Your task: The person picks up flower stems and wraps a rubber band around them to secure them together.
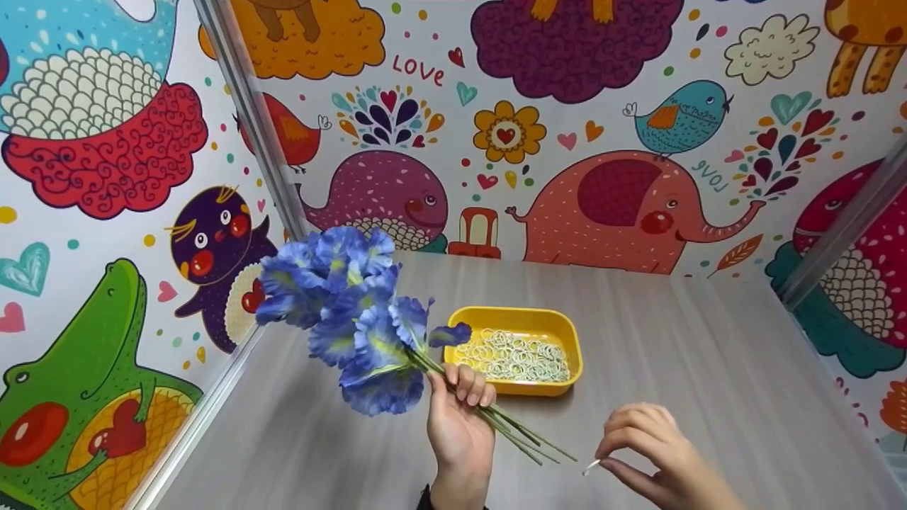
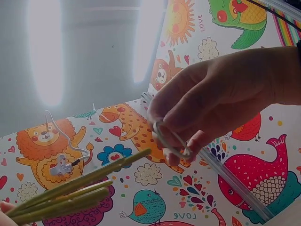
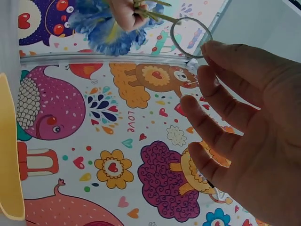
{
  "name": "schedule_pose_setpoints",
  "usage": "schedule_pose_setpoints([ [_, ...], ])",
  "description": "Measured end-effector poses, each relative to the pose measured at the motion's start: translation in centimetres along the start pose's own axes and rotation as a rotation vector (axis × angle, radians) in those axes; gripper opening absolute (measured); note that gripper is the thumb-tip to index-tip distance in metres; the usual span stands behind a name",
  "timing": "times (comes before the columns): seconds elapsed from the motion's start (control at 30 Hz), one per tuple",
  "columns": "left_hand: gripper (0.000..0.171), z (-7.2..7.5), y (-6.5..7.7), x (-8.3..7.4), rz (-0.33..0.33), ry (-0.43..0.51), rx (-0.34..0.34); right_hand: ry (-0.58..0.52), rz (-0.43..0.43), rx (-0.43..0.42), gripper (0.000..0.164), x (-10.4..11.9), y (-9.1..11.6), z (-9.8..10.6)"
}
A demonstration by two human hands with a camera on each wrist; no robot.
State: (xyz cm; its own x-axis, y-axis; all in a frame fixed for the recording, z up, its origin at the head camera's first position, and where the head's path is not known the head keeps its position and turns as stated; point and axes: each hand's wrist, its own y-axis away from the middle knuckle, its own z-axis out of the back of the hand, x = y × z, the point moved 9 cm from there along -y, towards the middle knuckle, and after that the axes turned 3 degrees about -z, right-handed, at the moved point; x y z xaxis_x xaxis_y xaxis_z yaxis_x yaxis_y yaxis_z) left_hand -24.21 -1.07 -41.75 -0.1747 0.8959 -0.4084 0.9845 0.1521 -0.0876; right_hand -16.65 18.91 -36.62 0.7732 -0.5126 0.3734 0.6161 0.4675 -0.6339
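Observation:
My left hand (image 1: 462, 418) grips a bunch of artificial flowers (image 1: 354, 312) by the green stems (image 1: 521, 432), with the ruffled blue petals toward the upper left and the stem ends slanting to the lower right. Between thumb and forefinger my right hand (image 1: 655, 450) pinches a pale rubber band (image 1: 589, 467), just past the stem ends. The right wrist view shows that rubber band (image 3: 175, 43) as a round loop, its far edge overlapping a stem tip there. In the left wrist view the stem ends (image 2: 94, 188) point toward the right hand (image 2: 211, 94).
Behind the left hand, a yellow tray (image 1: 574, 354) with many pale rubber bands (image 1: 521, 358) stands on the grey wood-grain table (image 1: 680, 340). Walls printed with cartoon animals (image 1: 609, 212) enclose the table at the back and sides, with metal posts (image 1: 255, 120) at the corners.

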Motion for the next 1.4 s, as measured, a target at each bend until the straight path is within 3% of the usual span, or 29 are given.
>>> schedule_pose_setpoints([
  [0.23, 0.04, 0.0, 0.1, 0.4, 0.017, -0.025, -0.001, -0.028, 0.021, 0.032, 0.042, 0.6, -0.5, -0.9],
  [0.33, 0.04, -0.1, 0.2, 0.7, 0.03, -0.035, 0.01, -0.033, 0.028, 0.032, 0.04, 0.8, -0.9, -1.2],
  [0.57, 0.041, -0.5, 0.6, 1.0, 0.042, -0.013, 0.057, -0.06, 0.064, 0.006, 0.02, 1.1, -1.6, -1.4],
  [0.8, 0.04, -1.1, 0.9, 0.9, 0.038, 0.014, 0.114, -0.03, 0.007, 0.051, 0.028, 1.1, -2.4, -2.2],
  [1.03, 0.039, -1.2, 1.2, 1.2, 0.05, 0.017, 0.111, -0.081, 0.088, 0.044, 0.015, 1.8, -3.3, -2.7],
  [1.23, 0.039, -1.3, 1.4, 1.7, 0.074, 0.004, 0.102, -0.073, 0.164, -0.014, 0.021, 2.3, -4.4, -2.9],
  [1.4, 0.039, -1.5, 1.6, 2.0, 0.083, 0.006, 0.114, -0.066, 0.206, -0.028, 0.015, 2.5, -5.2, -3.2],
])
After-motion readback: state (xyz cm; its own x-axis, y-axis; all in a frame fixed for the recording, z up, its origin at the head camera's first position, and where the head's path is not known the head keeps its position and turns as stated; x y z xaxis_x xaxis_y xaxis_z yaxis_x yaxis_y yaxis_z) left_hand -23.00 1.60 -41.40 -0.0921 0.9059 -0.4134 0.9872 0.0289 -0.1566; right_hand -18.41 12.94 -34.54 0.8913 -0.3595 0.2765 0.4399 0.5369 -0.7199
